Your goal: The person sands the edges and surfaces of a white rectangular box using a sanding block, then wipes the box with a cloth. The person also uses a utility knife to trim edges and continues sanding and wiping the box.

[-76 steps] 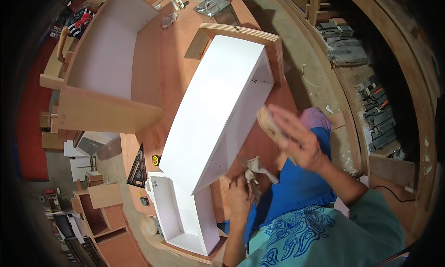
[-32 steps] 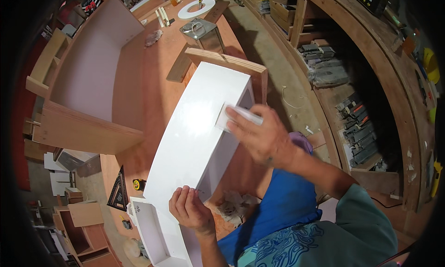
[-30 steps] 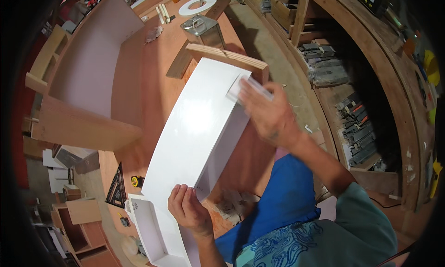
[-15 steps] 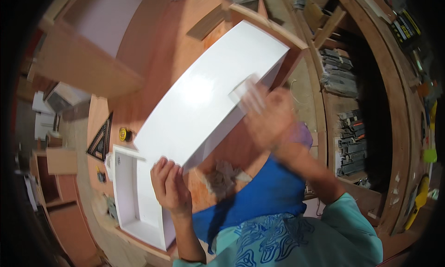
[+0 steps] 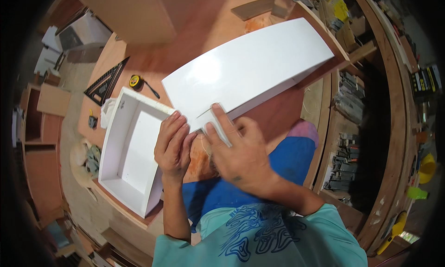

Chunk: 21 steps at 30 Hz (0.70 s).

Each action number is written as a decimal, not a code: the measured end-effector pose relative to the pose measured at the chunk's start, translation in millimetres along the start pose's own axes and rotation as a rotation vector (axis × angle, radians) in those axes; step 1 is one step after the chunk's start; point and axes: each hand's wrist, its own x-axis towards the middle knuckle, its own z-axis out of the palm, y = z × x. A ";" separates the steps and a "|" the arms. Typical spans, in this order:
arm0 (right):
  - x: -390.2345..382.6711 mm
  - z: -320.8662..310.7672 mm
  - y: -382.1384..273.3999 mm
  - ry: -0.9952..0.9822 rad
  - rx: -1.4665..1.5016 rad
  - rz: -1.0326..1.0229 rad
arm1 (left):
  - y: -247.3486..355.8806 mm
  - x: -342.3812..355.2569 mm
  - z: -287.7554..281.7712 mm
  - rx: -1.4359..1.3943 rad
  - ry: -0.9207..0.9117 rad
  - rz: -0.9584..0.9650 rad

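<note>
Here, right hand (image 5: pixel 241 158) holding pale block (image 5: pixel 223 131), white panel (image 5: pixel 259 58) beneath, lettered black box (image 5: pixel 425 81).

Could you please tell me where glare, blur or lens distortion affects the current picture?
In the head view, bright glare sits toward the left end of the white panel; in the head view, the right hand looks slightly blurred; also in the head view, the shelf frame bends into a curve, and the corners go black.
</note>
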 end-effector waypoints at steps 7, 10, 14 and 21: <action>-3.7 -49.1 102.7 0.170 -0.315 0.185 | -18.4 -0.7 6.1 -0.115 0.012 0.000; -0.4 -39.4 65.9 0.095 -0.312 0.080 | -24.2 -7.5 10.0 -0.162 0.030 -0.036; 3.9 9.8 -33.3 0.006 -0.071 -0.014 | -30.1 -7.5 18.6 -0.203 0.061 -0.024; 3.1 -22.7 22.0 0.015 -0.228 0.020 | -30.3 -7.2 14.9 -0.200 0.109 -0.016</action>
